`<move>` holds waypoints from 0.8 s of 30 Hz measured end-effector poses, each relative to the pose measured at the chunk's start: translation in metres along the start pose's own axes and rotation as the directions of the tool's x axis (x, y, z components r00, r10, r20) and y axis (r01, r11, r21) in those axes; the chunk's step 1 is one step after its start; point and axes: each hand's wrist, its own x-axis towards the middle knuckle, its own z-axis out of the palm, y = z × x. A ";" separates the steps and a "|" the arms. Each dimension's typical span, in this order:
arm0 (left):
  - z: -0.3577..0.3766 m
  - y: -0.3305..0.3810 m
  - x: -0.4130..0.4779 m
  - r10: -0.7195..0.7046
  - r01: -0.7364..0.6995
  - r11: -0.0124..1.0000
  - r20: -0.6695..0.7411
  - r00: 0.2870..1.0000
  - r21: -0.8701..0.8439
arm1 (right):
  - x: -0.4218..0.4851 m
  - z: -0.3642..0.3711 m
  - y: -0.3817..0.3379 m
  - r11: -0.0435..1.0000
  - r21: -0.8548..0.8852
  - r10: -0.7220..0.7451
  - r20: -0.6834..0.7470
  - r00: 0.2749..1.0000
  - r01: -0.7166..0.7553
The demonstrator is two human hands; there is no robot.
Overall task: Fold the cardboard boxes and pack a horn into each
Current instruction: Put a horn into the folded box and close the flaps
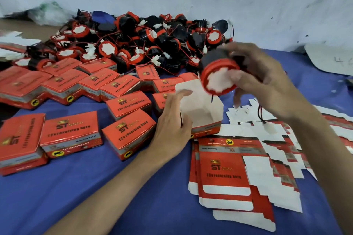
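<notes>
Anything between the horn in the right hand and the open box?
Nothing visible. The horn in the right hand hangs above the open box, whose inside shows bare. The left hand rests only on its left wall. The wire dangles outside, to the right.

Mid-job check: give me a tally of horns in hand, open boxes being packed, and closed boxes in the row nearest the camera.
Horn in the right hand: 1
Open box touched by the left hand: 1
Closed boxes, nearest row: 3
Total: 5
The horn pile at the back is too tangled to count.
</notes>
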 end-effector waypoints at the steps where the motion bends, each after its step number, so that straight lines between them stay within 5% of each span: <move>1: 0.000 0.001 0.000 -0.014 0.015 1.000 0.008 1.000 -0.026 | -0.001 0.006 0.001 0.999 -0.046 0.021 0.065 0.998 -0.018; 3: -0.001 0.002 0.000 -0.047 0.049 0.993 0.022 0.999 -0.111 | -0.003 0.019 0.009 0.959 -0.283 0.065 0.129 0.990 -0.026; 6: -0.003 0.005 -0.001 -0.111 0.119 0.962 0.048 0.993 -0.246 | -0.007 0.029 0.030 0.754 -0.654 0.193 0.128 0.973 -0.064; 9: -0.005 0.008 -0.001 -0.160 0.178 0.937 0.084 0.983 -0.300 | -0.012 0.035 0.035 0.645 -0.748 0.292 0.056 0.955 -0.154; 14: -0.009 0.011 -0.004 -0.146 0.160 0.925 0.067 0.987 -0.344 | -0.015 0.051 0.050 0.529 -0.842 0.289 0.064 0.955 -0.104; 17: -0.005 0.014 -0.005 -0.187 0.184 0.943 0.016 0.982 -0.276 | -0.019 0.061 0.052 0.348 -0.938 0.235 0.099 0.967 0.011; 20: -0.001 0.018 -0.003 -0.248 0.240 0.943 -0.005 0.969 -0.232 | -0.019 0.059 0.046 0.421 -0.907 0.209 0.127 0.970 0.029; 22: -0.001 0.020 -0.002 -0.264 0.261 0.943 0.013 0.964 -0.208 | -0.020 0.043 0.034 0.571 -0.821 0.265 0.174 0.949 -0.009; 24: -0.002 0.019 0.000 -0.259 0.257 0.953 0.010 0.966 -0.159 | -0.030 0.026 0.017 0.538 -0.841 0.295 0.122 0.948 -0.059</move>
